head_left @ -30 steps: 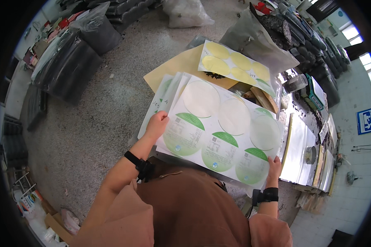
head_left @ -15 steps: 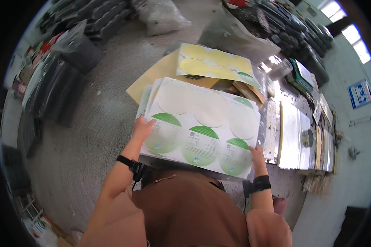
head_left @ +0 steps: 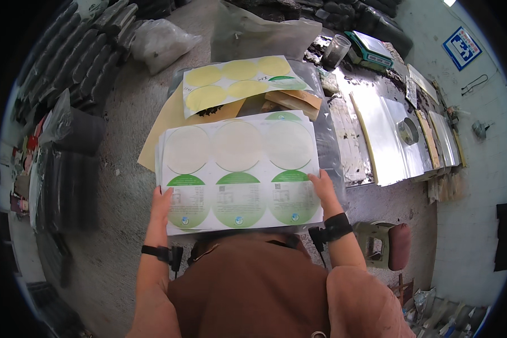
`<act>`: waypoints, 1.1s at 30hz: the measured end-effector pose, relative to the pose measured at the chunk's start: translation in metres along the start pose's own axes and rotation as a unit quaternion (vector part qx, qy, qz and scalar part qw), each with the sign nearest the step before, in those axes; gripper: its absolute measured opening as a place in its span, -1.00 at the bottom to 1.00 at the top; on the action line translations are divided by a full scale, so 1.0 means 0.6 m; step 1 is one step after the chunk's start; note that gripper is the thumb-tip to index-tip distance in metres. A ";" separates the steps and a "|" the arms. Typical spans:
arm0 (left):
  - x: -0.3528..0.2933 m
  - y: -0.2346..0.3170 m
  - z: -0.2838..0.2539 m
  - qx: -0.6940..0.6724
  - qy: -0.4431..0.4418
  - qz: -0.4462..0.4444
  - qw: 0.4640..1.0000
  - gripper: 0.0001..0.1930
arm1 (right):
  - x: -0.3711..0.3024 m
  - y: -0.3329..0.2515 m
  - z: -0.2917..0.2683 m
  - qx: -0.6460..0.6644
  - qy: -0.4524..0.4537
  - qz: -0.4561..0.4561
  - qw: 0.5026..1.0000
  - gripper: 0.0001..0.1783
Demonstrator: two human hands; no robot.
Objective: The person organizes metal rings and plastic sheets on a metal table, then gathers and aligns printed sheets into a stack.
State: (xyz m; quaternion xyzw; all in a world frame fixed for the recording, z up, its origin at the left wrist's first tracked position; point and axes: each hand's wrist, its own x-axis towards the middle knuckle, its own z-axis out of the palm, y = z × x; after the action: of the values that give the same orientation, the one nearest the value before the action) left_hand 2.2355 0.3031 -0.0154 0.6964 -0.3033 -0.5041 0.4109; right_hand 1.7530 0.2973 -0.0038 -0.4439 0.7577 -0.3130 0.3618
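Observation:
A stack of label sheets (head_left: 239,147) lies in front of me, its edges slightly uneven. The top sheet carries three cream circles in its far row and several round green-and-white printed labels in its near row. My left hand (head_left: 161,201) is closed on the stack's left edge, thumb on top. On the right edge my right hand (head_left: 324,188) grips likewise, its lower fingers hidden beneath the paper. Just beyond lies a sheet with yellow circles (head_left: 234,89), partly over a tan paper sheet (head_left: 156,138). Brown paper packets (head_left: 294,104) sit beside it.
At right, a low table bears metal-faced boards (head_left: 380,141), a metal ring (head_left: 407,130), a clear jar (head_left: 336,50) and a green scale (head_left: 370,49). A stool (head_left: 399,245) stands below. Dark wrapped bundles (head_left: 70,56) are piled at left, near a clear plastic bag (head_left: 162,44).
The view has turned, so the surroundings appear shifted left. The stack, tilted before, now sits nearly level across the view. Both hands still hold its sides.

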 end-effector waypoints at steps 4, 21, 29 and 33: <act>0.020 -0.005 0.004 0.039 0.006 0.036 0.999 -0.64 | 0.014 -0.020 0.021 -0.009 0.000 0.000 1.000 -0.50; 0.017 -0.011 0.027 0.159 0.059 0.103 0.980 -0.62 | 0.013 -0.059 0.012 -0.132 0.054 -0.155 0.978 -0.27; 0.026 -0.020 0.001 0.230 0.038 0.118 0.965 -0.66 | -0.011 -0.067 0.005 -0.211 0.122 -0.166 0.956 -0.27; 0.083 -0.082 -0.046 0.203 0.096 0.156 0.962 -0.56 | 0.015 -0.096 0.005 -0.208 0.035 -0.169 0.963 -0.29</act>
State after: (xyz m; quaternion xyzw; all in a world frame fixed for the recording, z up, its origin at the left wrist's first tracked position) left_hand 2.2776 0.2925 -0.0771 0.7545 -0.4630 -0.2923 0.3619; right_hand 1.7782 0.2650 0.0378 -0.6199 0.7319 -0.2208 0.1767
